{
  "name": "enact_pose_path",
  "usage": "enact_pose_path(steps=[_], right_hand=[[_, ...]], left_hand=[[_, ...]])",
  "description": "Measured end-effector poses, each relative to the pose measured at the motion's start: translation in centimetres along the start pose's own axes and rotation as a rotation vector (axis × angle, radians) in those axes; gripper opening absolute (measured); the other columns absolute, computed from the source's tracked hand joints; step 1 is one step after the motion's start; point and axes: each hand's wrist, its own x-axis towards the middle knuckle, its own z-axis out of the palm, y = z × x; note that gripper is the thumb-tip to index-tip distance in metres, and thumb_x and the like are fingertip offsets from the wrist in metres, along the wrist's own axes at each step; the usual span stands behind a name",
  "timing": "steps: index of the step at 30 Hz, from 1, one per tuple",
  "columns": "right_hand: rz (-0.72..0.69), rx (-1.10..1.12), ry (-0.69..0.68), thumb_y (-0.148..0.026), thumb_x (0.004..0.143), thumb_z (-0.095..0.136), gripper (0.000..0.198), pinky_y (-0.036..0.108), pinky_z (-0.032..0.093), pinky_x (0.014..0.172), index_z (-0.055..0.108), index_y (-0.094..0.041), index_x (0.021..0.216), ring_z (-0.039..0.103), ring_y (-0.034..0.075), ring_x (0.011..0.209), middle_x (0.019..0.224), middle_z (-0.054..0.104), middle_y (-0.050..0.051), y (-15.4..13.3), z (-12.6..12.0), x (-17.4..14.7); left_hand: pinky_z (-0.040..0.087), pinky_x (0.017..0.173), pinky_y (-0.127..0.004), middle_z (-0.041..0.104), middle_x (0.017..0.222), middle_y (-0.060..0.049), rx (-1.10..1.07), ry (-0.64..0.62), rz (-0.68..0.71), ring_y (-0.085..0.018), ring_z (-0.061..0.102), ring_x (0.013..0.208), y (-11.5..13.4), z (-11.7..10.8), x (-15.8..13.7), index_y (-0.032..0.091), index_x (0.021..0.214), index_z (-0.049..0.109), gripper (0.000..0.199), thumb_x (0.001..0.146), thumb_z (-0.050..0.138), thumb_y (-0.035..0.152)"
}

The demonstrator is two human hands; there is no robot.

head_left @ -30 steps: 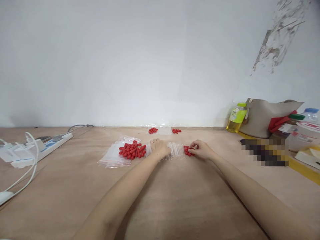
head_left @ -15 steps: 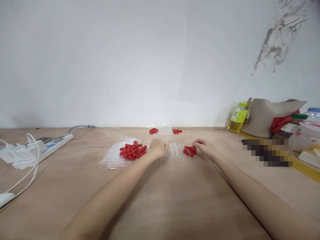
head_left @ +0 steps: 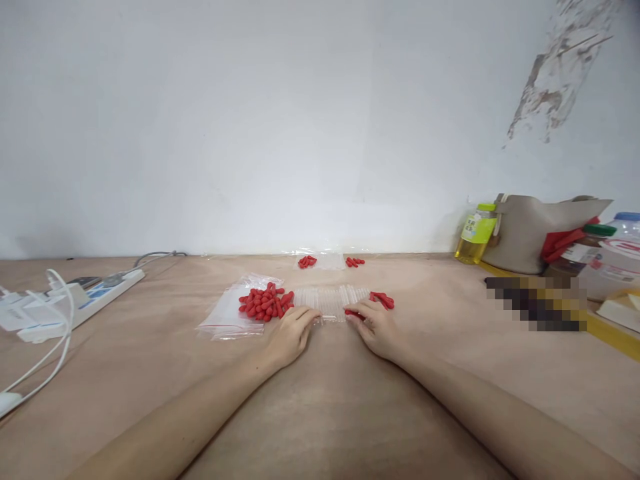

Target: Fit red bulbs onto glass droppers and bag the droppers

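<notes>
My left hand (head_left: 293, 335) is closed in a pinch at the near edge of a row of thin clear tubes (head_left: 320, 300). From its fingertips one clear tube (head_left: 329, 318) points right. A red rubber bulb (head_left: 353, 313) is pinched in my right hand (head_left: 379, 330), a short gap from that tube's end. The large heap of red rubber bulbs (head_left: 263, 302) lies left of the row on clear zip bags (head_left: 225, 313). A few more red bulbs (head_left: 384, 300) lie just beyond my right hand.
Along the wall lies a clear bag (head_left: 330, 261) with two small groups of red bulbs. A power strip (head_left: 90, 310) with plugged-in chargers stands left. At right are a yellow-liquid bottle (head_left: 475, 235), a grey bag (head_left: 523, 233), jars and a blurred dark object (head_left: 535, 303).
Both hands have drawn nearer to me and toward each other. My right hand has taken a red bulb from the small group. A clear tube now shows at my left fingertips.
</notes>
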Motion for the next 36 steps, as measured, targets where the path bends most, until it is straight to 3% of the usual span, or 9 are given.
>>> enact_pose_path(steps=[3, 8, 36], right_hand=[[-0.037, 0.0, -0.066, -0.025, 0.083, 0.044, 0.02, 0.031, 0.042, 0.07, 0.061, -0.021, 0.094, 0.054, 0.017, 0.076, 0.083, 0.06, 0.006, -0.58, -0.13, -0.34], [-0.05, 0.018, -0.114, -0.026, 0.083, 0.046, 0.02, 0.03, 0.043, 0.068, 0.061, -0.022, 0.095, 0.054, 0.016, 0.073, 0.081, 0.059, 0.005, -0.78, -0.09, -0.26], [-0.042, 0.114, -0.111, -0.026, 0.083, 0.047, 0.018, 0.028, 0.043, 0.068, 0.062, -0.02, 0.09, 0.055, 0.014, 0.074, 0.08, 0.06, 0.004, -0.4, 0.18, 0.03]], left_hand=[[0.041, 0.076, -0.029, 0.062, 0.093, -0.004, -0.008, 0.017, 0.006, -0.017, 0.054, 0.085, 0.54, -0.25, 0.18, 0.019, 0.098, 0.056, 0.025, 0.086, 0.035, 0.013], [0.039, 0.078, -0.03, 0.062, 0.096, -0.004, -0.023, -0.017, 0.042, -0.017, 0.054, 0.085, 0.6, -0.49, 0.23, 0.021, 0.107, 0.054, 0.03, 0.084, 0.037, 0.011], [0.041, 0.078, -0.032, 0.064, 0.094, -0.004, 0.004, 0.008, 0.141, -0.015, 0.055, 0.081, 0.3, -0.26, 0.17, 0.023, 0.109, 0.056, 0.031, 0.086, 0.039, 0.013]])
